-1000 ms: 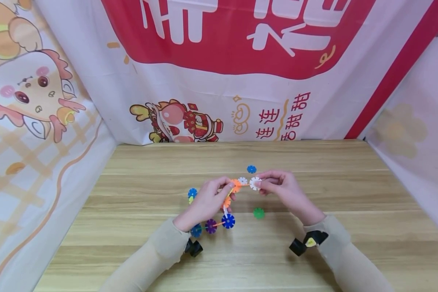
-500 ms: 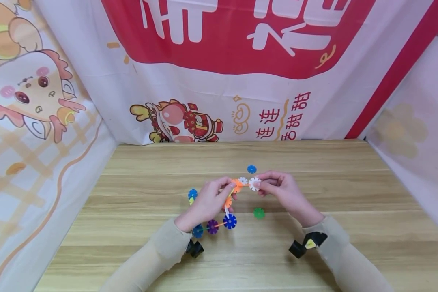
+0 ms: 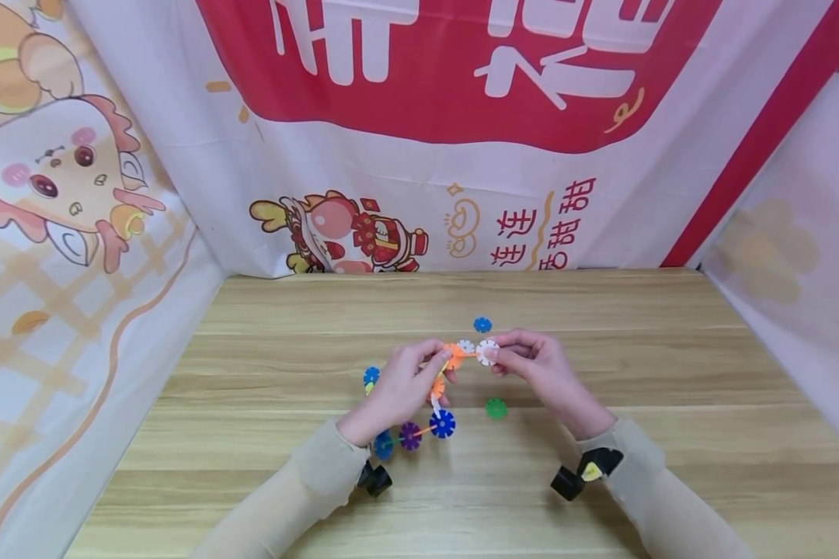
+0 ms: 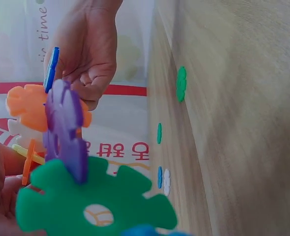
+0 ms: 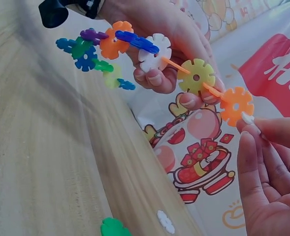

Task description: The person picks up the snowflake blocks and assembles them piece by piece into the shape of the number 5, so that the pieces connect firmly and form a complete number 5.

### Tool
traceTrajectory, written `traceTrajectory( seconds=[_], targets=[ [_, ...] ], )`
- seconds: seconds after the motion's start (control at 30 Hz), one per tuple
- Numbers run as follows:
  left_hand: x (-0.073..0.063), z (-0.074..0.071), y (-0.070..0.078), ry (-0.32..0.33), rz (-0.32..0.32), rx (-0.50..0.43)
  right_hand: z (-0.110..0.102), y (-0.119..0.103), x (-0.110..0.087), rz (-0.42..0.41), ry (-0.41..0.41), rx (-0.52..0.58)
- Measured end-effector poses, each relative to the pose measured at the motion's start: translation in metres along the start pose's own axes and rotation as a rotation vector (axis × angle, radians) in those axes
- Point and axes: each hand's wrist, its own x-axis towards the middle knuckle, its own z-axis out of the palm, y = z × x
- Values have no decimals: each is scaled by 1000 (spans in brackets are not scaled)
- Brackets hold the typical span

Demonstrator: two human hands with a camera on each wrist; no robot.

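My left hand [image 3: 398,384] holds a chain of slotted plastic snowflake discs near its far end, pinching around the yellow disc [image 5: 196,76] and the orange disc [image 5: 236,105]. The rest of the chain, with a dark blue disc [image 3: 443,424] and a purple disc [image 3: 410,436], hangs below and behind that hand. Between thumb and fingers, my right hand [image 3: 541,369] pinches a white disc [image 3: 487,352]. In the right wrist view this white disc, seen edge-on, meets the rim of the end orange disc. The left palm hides part of the chain in the head view.
Loose discs lie on the wooden table [image 3: 636,326]: a blue one [image 3: 482,324], a white one [image 3: 465,346] and a green one [image 3: 496,407]. The left wrist view shows another small green disc [image 4: 159,132] farther off. Printed cloth [image 3: 363,155] walls the table's back and sides.
The hanging part of the chain has shifted slightly right and toward the body. Both hands keep their grips and almost the same places.
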Motion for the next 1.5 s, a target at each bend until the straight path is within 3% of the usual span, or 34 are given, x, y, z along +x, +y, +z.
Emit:
traceTrajectory(
  seconds=[0.27,0.57,0.8,1.17,1.33,1.5],
  targets=[
    [-1,3,-1,17,32,13,3,-3,-1,2,14,0],
    [-2,11,1,-41,47,16,-2,-7,1,4,-11,-68],
    [-4,14,7,-50,19,-84,-1,-14,4,-43,-22,-4],
    [6,10,16,134,99,27,11,-19,5,-109,-63,53],
    [9,9,16,143,112,-4,14,-19,5,-111,-72,48],
    [10,5,13,158,124,-17,3,-16,3,-91,-42,-20]
  ],
)
